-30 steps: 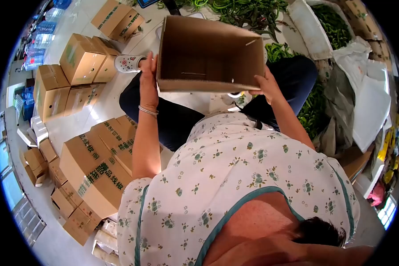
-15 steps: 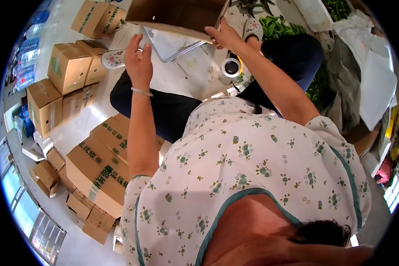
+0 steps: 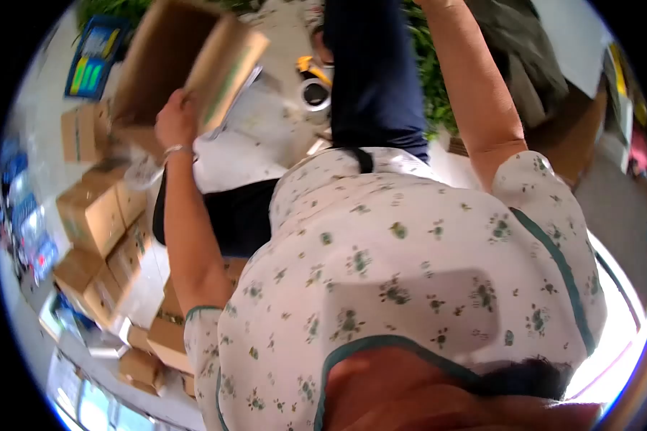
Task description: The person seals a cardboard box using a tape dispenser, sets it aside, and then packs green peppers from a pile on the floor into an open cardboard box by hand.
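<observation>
Cardboard box (image 3: 223, 68) formed but open, not closed up, no contents visible, tilted out past the left leg (image 3: 241, 215); left hand (image 3: 176, 121) has fingers clamped on its edge, right hand (image 3: 437, 3) mostly cropped, fingers can't tell.

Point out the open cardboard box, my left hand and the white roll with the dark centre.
Open cardboard box (image 3: 220, 70): head view, on its side panel.
Left hand (image 3: 176, 122): head view, on the back of the hand.
White roll (image 3: 315, 108): head view, on its pale ring, below the dark centre.
</observation>
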A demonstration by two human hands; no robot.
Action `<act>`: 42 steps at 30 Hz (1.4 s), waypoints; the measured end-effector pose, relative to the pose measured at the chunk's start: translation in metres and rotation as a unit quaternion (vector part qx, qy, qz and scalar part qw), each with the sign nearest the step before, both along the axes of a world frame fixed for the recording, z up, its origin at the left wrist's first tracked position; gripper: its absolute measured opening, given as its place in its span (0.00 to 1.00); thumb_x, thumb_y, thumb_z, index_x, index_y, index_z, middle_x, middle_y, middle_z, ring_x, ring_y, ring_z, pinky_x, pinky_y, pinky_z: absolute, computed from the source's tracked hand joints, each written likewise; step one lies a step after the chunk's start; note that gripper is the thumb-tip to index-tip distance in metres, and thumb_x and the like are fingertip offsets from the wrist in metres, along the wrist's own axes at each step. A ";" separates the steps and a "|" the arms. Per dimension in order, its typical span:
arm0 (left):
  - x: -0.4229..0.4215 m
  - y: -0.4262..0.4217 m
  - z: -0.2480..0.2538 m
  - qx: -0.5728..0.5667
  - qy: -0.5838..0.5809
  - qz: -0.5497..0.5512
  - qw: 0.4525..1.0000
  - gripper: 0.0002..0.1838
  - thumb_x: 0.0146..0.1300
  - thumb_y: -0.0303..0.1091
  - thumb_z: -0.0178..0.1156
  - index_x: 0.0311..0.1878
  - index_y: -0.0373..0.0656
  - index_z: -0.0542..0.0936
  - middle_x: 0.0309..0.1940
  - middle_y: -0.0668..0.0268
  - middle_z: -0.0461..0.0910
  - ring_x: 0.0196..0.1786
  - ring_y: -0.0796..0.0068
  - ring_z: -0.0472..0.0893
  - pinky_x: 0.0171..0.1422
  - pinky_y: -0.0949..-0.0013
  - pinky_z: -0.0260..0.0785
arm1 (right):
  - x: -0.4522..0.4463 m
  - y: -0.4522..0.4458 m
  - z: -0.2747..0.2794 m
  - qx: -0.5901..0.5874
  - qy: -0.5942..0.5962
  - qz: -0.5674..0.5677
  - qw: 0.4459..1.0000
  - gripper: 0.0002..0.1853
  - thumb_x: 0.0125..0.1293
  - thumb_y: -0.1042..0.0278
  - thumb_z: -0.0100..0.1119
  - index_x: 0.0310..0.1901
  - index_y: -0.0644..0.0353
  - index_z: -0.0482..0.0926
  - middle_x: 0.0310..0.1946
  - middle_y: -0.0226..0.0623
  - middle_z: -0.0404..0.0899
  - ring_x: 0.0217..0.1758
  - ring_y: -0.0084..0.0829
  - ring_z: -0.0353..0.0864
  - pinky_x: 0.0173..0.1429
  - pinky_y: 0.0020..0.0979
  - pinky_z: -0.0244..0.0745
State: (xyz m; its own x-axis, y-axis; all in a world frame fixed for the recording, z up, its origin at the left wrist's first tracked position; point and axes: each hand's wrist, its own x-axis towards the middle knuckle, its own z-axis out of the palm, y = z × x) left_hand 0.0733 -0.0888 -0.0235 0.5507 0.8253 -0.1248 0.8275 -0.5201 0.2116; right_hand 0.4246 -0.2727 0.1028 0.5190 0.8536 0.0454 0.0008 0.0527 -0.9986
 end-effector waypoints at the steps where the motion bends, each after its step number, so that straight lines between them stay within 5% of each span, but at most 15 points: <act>1: 0.000 0.013 -0.018 0.034 -0.075 -0.059 0.995 0.14 0.60 0.48 0.53 0.45 0.57 0.79 0.39 0.55 0.80 0.43 0.46 0.78 0.45 0.51 0.71 | 0.018 -0.025 0.006 -0.022 -0.046 -0.050 0.997 0.31 0.65 0.50 0.56 0.60 0.67 0.66 0.43 0.40 0.78 0.42 0.29 0.79 0.42 0.30 0.76; 3: 0.022 0.012 -0.020 0.004 -0.043 -0.022 0.999 0.15 0.60 0.49 0.53 0.45 0.53 0.79 0.41 0.56 0.80 0.43 0.47 0.78 0.46 0.51 0.70 | 0.067 -0.079 -0.031 -0.137 0.023 -0.112 0.984 0.30 0.66 0.51 0.55 0.61 0.65 0.66 0.47 0.42 0.77 0.46 0.30 0.79 0.47 0.32 0.76; 4: 0.034 0.008 -0.014 -0.027 -0.004 -0.005 1.000 0.16 0.60 0.48 0.52 0.47 0.52 0.79 0.42 0.56 0.80 0.45 0.49 0.78 0.48 0.53 0.70 | 0.082 -0.111 -0.048 -0.196 0.058 -0.138 0.969 0.30 0.63 0.60 0.60 0.65 0.60 0.63 0.51 0.41 0.75 0.49 0.31 0.78 0.47 0.32 0.77; 5: 0.037 0.007 -0.019 -0.014 -0.018 -0.012 1.000 0.17 0.60 0.47 0.52 0.48 0.52 0.79 0.43 0.57 0.80 0.45 0.49 0.78 0.48 0.54 0.70 | 0.117 -0.156 -0.106 -0.202 -0.050 -0.101 0.973 0.22 0.65 0.56 0.57 0.57 0.56 0.69 0.37 0.38 0.76 0.36 0.30 0.76 0.38 0.33 0.72; 8: 0.032 0.015 -0.031 -0.006 -0.061 -0.011 0.998 0.18 0.60 0.46 0.52 0.50 0.51 0.78 0.43 0.57 0.80 0.47 0.51 0.78 0.50 0.55 0.70 | 0.098 -0.269 -0.202 -0.442 -0.126 -0.250 0.852 0.28 0.64 0.46 0.54 0.62 0.52 0.67 0.44 0.40 0.77 0.39 0.34 0.79 0.40 0.42 0.74; 9: 0.031 0.017 -0.032 -0.026 -0.072 0.003 0.997 0.18 0.60 0.45 0.52 0.50 0.50 0.78 0.44 0.57 0.80 0.47 0.51 0.78 0.50 0.56 0.70 | 0.090 -0.299 -0.231 -0.503 -0.092 -0.246 0.824 0.35 0.61 0.45 0.58 0.65 0.54 0.62 0.57 0.43 0.69 0.53 0.41 0.74 0.51 0.48 0.74; 11: 0.030 0.013 -0.027 -0.043 -0.057 0.016 0.997 0.18 0.60 0.43 0.53 0.51 0.47 0.77 0.44 0.56 0.80 0.48 0.52 0.78 0.51 0.57 0.69 | 0.058 -0.312 -0.241 -0.591 -0.093 -0.228 0.768 0.41 0.56 0.43 0.62 0.67 0.54 0.59 0.63 0.46 0.63 0.64 0.48 0.65 0.64 0.50 0.67; 19: 0.030 0.012 -0.009 -0.019 -0.027 -0.022 0.999 0.18 0.58 0.38 0.54 0.51 0.42 0.76 0.42 0.55 0.81 0.44 0.54 0.80 0.48 0.61 0.70 | 0.070 -0.246 -0.279 -0.536 -0.250 -0.148 0.792 0.50 0.53 0.54 0.69 0.71 0.31 0.42 0.72 0.43 0.39 0.72 0.53 0.47 0.68 0.56 0.59; 20: 0.028 0.011 -0.014 -0.017 -0.041 -0.025 0.999 0.18 0.58 0.38 0.54 0.51 0.42 0.76 0.41 0.55 0.81 0.44 0.54 0.80 0.47 0.61 0.70 | 0.083 -0.232 -0.276 -0.532 -0.230 -0.145 0.802 0.50 0.54 0.56 0.69 0.69 0.23 0.41 0.72 0.42 0.33 0.71 0.58 0.45 0.66 0.61 0.60; 23: 0.018 0.011 -0.021 -0.019 -0.059 -0.014 0.998 0.19 0.58 0.36 0.54 0.52 0.39 0.76 0.42 0.55 0.81 0.44 0.57 0.80 0.49 0.63 0.70 | 0.108 -0.195 -0.269 -0.533 -0.251 -0.142 0.795 0.50 0.53 0.53 0.68 0.69 0.21 0.40 0.73 0.40 0.29 0.72 0.59 0.40 0.62 0.64 0.65; 24: 0.023 0.008 -0.017 -0.030 -0.071 0.002 0.997 0.19 0.58 0.35 0.53 0.52 0.38 0.76 0.44 0.54 0.80 0.46 0.55 0.80 0.51 0.62 0.70 | 0.115 -0.191 -0.286 -0.537 -0.334 -0.131 0.763 0.53 0.51 0.50 0.69 0.68 0.19 0.37 0.72 0.36 0.24 0.73 0.57 0.34 0.57 0.67 0.70; 28: 0.014 0.015 -0.013 -0.069 -0.103 0.037 0.992 0.19 0.58 0.33 0.55 0.52 0.37 0.75 0.45 0.56 0.81 0.47 0.60 0.81 0.52 0.66 0.70 | 0.134 -0.159 -0.289 -0.587 -0.323 -0.071 0.739 0.55 0.51 0.49 0.69 0.68 0.18 0.34 0.72 0.33 0.24 0.73 0.59 0.30 0.53 0.67 0.73; 37: 0.010 0.004 -0.008 -0.088 -0.164 0.097 0.978 0.17 0.58 0.29 0.56 0.51 0.35 0.76 0.43 0.61 0.82 0.44 0.73 0.81 0.49 0.72 0.70 | 0.092 -0.168 -0.309 -0.581 -0.471 -0.101 0.656 0.46 0.60 0.55 0.63 0.69 0.22 0.38 0.68 0.42 0.47 0.71 0.60 0.39 0.53 0.65 0.74; 38: 0.007 0.003 -0.010 -0.095 -0.166 0.106 0.976 0.17 0.58 0.29 0.56 0.51 0.35 0.76 0.43 0.61 0.82 0.44 0.73 0.81 0.49 0.72 0.70 | 0.103 -0.172 -0.317 -0.547 -0.448 -0.107 0.699 0.45 0.60 0.54 0.62 0.68 0.20 0.40 0.68 0.40 0.48 0.71 0.60 0.41 0.54 0.64 0.74; 42: 0.008 -0.002 -0.003 -0.102 -0.171 0.112 0.974 0.18 0.57 0.29 0.57 0.51 0.35 0.76 0.43 0.60 0.82 0.44 0.72 0.81 0.49 0.72 0.70 | 0.139 -0.176 -0.328 -0.535 -0.437 -0.105 0.715 0.42 0.59 0.54 0.63 0.67 0.18 0.44 0.68 0.37 0.49 0.70 0.56 0.47 0.54 0.62 0.75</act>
State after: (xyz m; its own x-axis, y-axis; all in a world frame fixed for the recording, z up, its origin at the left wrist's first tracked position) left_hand 0.0815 -0.0910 -0.0268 0.3973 0.9071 -0.1393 0.7786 -0.2528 0.5743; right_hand 0.5638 -0.4489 -0.2256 0.8131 0.5499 -0.1911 0.5454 -0.8343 -0.0802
